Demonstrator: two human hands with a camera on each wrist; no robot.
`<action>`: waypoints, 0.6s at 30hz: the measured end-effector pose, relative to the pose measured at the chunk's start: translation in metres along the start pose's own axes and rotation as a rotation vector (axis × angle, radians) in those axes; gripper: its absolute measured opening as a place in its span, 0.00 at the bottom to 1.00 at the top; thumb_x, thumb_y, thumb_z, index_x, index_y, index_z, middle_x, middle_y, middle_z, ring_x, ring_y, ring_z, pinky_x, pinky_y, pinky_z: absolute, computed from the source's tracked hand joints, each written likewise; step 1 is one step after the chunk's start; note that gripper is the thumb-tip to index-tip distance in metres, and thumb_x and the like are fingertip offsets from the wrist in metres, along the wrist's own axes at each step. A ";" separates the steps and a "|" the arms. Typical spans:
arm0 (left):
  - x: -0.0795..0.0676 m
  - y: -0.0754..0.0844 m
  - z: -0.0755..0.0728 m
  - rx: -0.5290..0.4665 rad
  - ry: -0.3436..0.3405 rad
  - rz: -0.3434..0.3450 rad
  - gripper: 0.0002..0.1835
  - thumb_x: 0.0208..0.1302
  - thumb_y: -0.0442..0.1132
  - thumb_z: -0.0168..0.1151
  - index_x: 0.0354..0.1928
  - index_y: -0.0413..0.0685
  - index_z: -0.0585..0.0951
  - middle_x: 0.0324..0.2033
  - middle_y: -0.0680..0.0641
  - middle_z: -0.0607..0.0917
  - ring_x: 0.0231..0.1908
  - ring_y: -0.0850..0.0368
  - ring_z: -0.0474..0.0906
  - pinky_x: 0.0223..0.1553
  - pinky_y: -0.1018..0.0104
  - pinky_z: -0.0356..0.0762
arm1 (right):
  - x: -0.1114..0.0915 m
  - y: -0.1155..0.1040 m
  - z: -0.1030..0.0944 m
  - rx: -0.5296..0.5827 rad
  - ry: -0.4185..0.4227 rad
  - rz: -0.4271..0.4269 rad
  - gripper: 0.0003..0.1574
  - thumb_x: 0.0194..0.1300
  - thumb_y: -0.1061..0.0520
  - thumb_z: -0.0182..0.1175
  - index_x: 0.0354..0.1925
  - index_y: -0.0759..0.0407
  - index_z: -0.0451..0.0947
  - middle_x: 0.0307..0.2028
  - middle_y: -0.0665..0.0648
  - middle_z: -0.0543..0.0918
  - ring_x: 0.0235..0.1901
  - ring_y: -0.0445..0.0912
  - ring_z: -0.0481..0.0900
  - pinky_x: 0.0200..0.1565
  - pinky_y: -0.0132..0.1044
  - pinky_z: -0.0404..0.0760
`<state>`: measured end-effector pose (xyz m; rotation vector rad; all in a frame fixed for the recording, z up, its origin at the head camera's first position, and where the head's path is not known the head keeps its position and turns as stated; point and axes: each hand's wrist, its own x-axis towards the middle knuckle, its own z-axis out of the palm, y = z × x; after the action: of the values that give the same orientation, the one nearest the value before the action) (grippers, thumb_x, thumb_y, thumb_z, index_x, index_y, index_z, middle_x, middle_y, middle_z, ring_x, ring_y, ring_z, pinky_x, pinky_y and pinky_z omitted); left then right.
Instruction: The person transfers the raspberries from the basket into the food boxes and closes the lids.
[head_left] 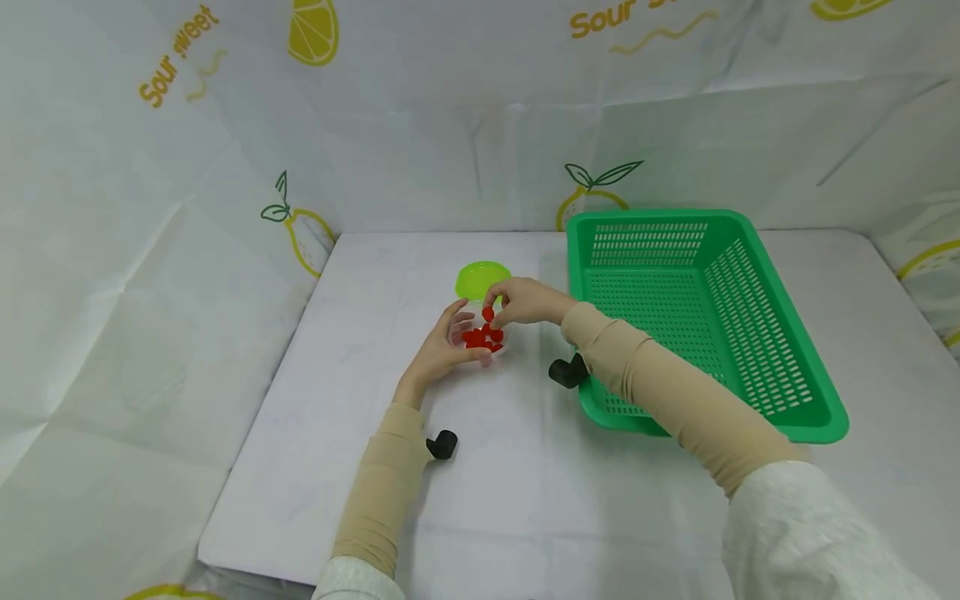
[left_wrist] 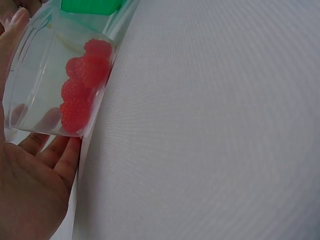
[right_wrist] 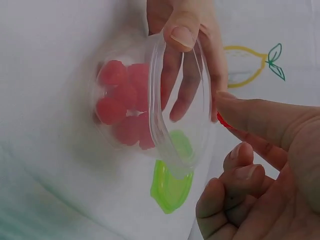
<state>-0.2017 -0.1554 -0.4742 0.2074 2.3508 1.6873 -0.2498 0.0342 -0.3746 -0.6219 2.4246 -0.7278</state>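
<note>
A clear plastic tub (right_wrist: 155,100) stands on the white table with several red raspberries (left_wrist: 82,80) piled on its bottom. My left hand (head_left: 442,346) curves round the side of the tub and holds it, thumb near the rim in the right wrist view. Above the tub's mouth, my right hand (head_left: 525,302) pinches one raspberry (head_left: 488,314) between thumb and forefinger. In the right wrist view that raspberry is mostly hidden by the thumb. The lime-green lid (head_left: 482,279) lies on the table just behind the tub.
A large green plastic basket (head_left: 787,333) with slotted sides stands to the right, partly under my right forearm. White cloth printed with lemons hangs behind the table (head_left: 315,467) and on its left side.
</note>
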 end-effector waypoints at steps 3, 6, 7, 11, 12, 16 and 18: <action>-0.006 0.011 -0.003 -0.013 -0.025 -0.018 0.50 0.49 0.44 0.72 0.71 0.60 0.52 0.65 0.48 0.66 0.66 0.49 0.61 0.66 0.48 0.61 | 0.003 -0.001 0.005 -0.008 -0.012 0.022 0.15 0.60 0.55 0.60 0.47 0.53 0.76 0.39 0.57 0.76 0.42 0.50 0.70 0.39 0.37 0.72; -0.005 0.011 -0.003 -0.011 -0.028 -0.016 0.51 0.49 0.44 0.72 0.71 0.62 0.51 0.66 0.47 0.66 0.67 0.48 0.61 0.66 0.47 0.61 | 0.004 -0.002 0.009 -0.021 -0.029 0.039 0.15 0.60 0.55 0.60 0.47 0.54 0.77 0.40 0.57 0.77 0.42 0.49 0.70 0.40 0.36 0.72; -0.005 0.011 -0.002 -0.007 -0.024 -0.014 0.51 0.49 0.45 0.72 0.71 0.62 0.51 0.66 0.47 0.66 0.67 0.48 0.61 0.65 0.46 0.62 | 0.004 -0.002 0.011 -0.024 -0.033 0.047 0.14 0.60 0.56 0.60 0.46 0.54 0.78 0.40 0.57 0.77 0.41 0.49 0.70 0.39 0.36 0.71; 0.001 0.001 0.000 0.026 -0.005 0.020 0.53 0.47 0.49 0.73 0.72 0.62 0.50 0.65 0.47 0.66 0.66 0.48 0.62 0.63 0.46 0.65 | 0.005 -0.001 0.013 -0.012 -0.034 0.075 0.14 0.61 0.57 0.58 0.46 0.57 0.78 0.40 0.57 0.78 0.40 0.49 0.71 0.39 0.35 0.72; 0.001 0.001 -0.001 0.031 -0.004 0.023 0.54 0.47 0.49 0.73 0.72 0.61 0.49 0.65 0.47 0.67 0.66 0.47 0.62 0.63 0.46 0.66 | 0.005 0.000 0.013 -0.002 -0.034 0.084 0.14 0.62 0.56 0.58 0.46 0.57 0.78 0.40 0.57 0.78 0.39 0.49 0.71 0.39 0.36 0.73; 0.000 0.001 -0.002 0.028 0.007 0.033 0.59 0.45 0.47 0.74 0.73 0.60 0.43 0.65 0.46 0.67 0.66 0.47 0.62 0.64 0.47 0.65 | 0.007 0.003 0.010 0.066 -0.012 0.113 0.15 0.64 0.54 0.56 0.47 0.57 0.77 0.44 0.58 0.78 0.38 0.49 0.71 0.38 0.35 0.76; 0.000 -0.001 -0.002 0.001 0.022 0.029 0.60 0.45 0.44 0.75 0.73 0.64 0.41 0.66 0.46 0.66 0.66 0.49 0.62 0.65 0.49 0.64 | 0.008 0.005 0.005 0.107 0.019 0.129 0.16 0.64 0.52 0.56 0.48 0.57 0.76 0.45 0.57 0.77 0.36 0.48 0.70 0.36 0.34 0.75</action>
<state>-0.2027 -0.1575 -0.4743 0.2259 2.3761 1.7101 -0.2539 0.0320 -0.3843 -0.4143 2.3990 -0.8066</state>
